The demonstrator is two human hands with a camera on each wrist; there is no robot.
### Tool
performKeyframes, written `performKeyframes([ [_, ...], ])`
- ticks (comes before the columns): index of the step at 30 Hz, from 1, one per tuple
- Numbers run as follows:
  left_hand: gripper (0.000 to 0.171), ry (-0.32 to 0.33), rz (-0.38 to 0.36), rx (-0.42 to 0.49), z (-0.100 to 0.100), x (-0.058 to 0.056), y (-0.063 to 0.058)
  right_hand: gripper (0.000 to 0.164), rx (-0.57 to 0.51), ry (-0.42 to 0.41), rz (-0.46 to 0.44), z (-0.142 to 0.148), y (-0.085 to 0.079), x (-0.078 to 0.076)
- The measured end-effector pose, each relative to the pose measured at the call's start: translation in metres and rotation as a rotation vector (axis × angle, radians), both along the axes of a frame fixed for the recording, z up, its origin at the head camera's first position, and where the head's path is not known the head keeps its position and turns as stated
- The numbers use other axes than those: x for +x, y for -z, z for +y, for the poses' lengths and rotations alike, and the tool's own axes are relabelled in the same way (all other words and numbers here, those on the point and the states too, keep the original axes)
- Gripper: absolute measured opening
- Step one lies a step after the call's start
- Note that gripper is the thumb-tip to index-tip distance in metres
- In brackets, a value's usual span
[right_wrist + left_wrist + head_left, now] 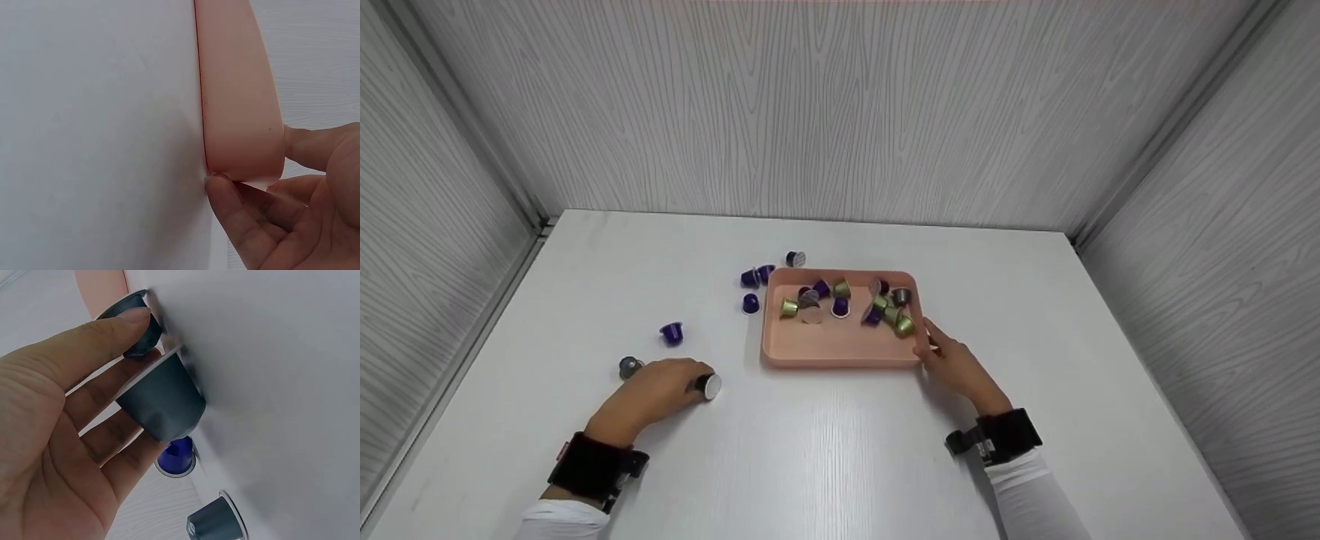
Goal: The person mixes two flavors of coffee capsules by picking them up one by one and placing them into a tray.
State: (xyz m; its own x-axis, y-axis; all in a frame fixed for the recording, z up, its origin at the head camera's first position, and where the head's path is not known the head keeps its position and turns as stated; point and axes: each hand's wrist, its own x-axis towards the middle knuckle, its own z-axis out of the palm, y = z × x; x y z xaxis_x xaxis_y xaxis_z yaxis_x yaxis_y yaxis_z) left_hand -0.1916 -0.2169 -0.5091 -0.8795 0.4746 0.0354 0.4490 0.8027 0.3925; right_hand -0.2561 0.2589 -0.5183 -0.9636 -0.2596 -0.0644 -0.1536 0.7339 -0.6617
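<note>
Near the table's left front, my left hand [664, 386] pinches a dark teal coffee capsule [147, 337] between thumb and fingers. A second teal capsule [163, 399] lies against the fingers of that hand; whether it is gripped too, I cannot tell. Behind the hand rests another dark capsule [629, 367]. A purple capsule [672, 334] lies farther back. At the tray's right front corner, my right hand [956, 366] holds the pink tray [840, 351], thumb on its rim and fingers low at its edge. Inside the tray lie several green, purple and dark capsules.
Several purple capsules [751, 304] stand or lie just left of the tray, and a dark capsule with a pale lid [796, 259] sits behind its back edge. Wood-grain panels [810, 112] enclose the white table [840, 457] at the back and both sides.
</note>
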Motion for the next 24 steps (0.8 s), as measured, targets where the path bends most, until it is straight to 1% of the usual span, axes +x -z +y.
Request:
performKeyframes([
  [4,0.019,-0.017,0.003,-0.016,0.004,-0.004,-0.001,0.065,-0.001,0.001,-0.014,0.000,-0.001,0.001],
  [8,0.017,-0.027,0.005,-0.027,0.007,-0.006,-0.004,0.065,0.003,0.001,-0.009,0.000,-0.002,0.001],
  [15,0.019,-0.031,-0.002,0.000,0.012,-0.009,-0.010,0.064,0.010,0.000,0.008,0.000,0.000,0.000],
  [18,0.026,-0.040,-0.004,-0.007,0.015,-0.012,-0.014,0.064,0.009,-0.004,0.014,0.001,0.000,0.001],
  [22,0.034,-0.035,0.014,-0.015,0.020,-0.016,-0.020,0.064,0.000,-0.004,0.011,0.000,0.000,0.001],
  [24,0.035,-0.032,0.025,-0.015,0.024,-0.018,-0.024,0.064,-0.005,-0.005,0.008,0.001,0.000,0.001],
])
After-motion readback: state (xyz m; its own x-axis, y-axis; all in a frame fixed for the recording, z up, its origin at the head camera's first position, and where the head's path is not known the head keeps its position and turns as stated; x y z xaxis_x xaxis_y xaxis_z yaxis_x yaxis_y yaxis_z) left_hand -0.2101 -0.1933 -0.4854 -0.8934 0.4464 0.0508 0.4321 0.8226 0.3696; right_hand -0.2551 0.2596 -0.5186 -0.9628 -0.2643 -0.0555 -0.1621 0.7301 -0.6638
